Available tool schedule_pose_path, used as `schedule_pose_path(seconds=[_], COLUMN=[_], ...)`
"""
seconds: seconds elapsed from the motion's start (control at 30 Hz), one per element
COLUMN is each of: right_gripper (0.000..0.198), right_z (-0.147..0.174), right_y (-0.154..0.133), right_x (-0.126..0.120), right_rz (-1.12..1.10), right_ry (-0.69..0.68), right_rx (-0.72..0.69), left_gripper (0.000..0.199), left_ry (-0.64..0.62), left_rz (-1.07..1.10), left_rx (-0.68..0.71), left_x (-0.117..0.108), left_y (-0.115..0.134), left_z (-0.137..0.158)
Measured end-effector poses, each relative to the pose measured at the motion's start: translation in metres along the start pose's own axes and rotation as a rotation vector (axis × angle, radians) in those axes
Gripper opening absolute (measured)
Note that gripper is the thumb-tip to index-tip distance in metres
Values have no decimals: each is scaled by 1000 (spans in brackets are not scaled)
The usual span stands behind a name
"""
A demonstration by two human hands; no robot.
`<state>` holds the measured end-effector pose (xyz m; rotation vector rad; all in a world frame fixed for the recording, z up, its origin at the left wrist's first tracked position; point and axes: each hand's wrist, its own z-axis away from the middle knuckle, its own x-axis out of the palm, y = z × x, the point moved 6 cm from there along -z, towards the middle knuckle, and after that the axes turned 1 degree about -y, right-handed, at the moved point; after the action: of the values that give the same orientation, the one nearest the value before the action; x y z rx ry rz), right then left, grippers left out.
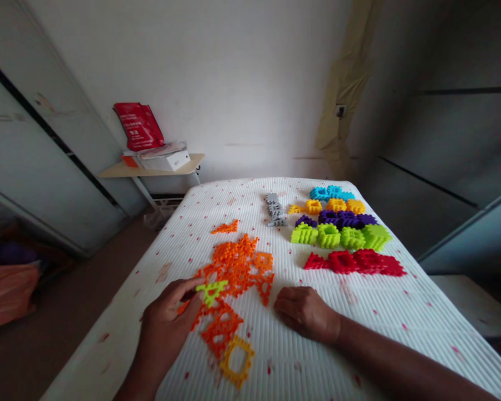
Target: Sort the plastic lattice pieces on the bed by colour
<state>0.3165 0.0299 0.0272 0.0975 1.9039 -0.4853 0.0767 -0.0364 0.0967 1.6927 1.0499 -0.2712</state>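
My left hand (173, 317) pinches a lime green triangular plastic building piece (212, 291) between thumb and fingers, above a heap of loose orange building pieces (234, 267). Closed into a loose fist, my right hand (304, 313) rests on the white quilted sheet (309, 367) just right of the heap, and nothing shows in its fingers. Nearest me lies a yellow square frame piece (237, 361), touching the lower orange pieces. A single orange triangle (225, 226) lies apart, beyond the heap.
Rows of pieces stand on the right: red (354, 262), lime green (340, 236), purple (346, 218), yellow (336, 206) and blue (332, 192). Grey pieces (274, 209) form a short line left of them. A small table (196, 161) behind holds a white box (167, 160) and red bag (138, 125).
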Motion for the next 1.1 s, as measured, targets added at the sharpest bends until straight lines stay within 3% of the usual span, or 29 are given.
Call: schedule_pose_path(seconds=[0.2,0.3,0.57,0.63,0.73,0.87,0.93,1.1], right_gripper=[20,19,15,13,12,11,12,14], right_z=[1,2,5,7,8,9,9,0], right_y=[3,6,28,36,43,44,43,28], right_x=[-2,-4,-19,-22,-23,-22,-22,-19], right_rz=[-104,-146,-325,-360,-397,-399,-372,-283], right_ry=[5,32,315,375,417,419,412,330], right_rx=[19,47,201,265,316,317,303,121], left_gripper=[31,34,40,44,48,26,10,20], left_ry=[-151,-214,-645,-653,-539,-402,-410,-520], left_rz=[348,435,147,98,52,-80,-227,-504], left_rx=[-284,-325,97,151,231,250,237,235], left_x=[34,52,108,116,118,105,97,95], left_y=[-11,-12,36,45,50,45,43,46], left_z=[-5,-10,-7,-5,-6,-5,-1,21])
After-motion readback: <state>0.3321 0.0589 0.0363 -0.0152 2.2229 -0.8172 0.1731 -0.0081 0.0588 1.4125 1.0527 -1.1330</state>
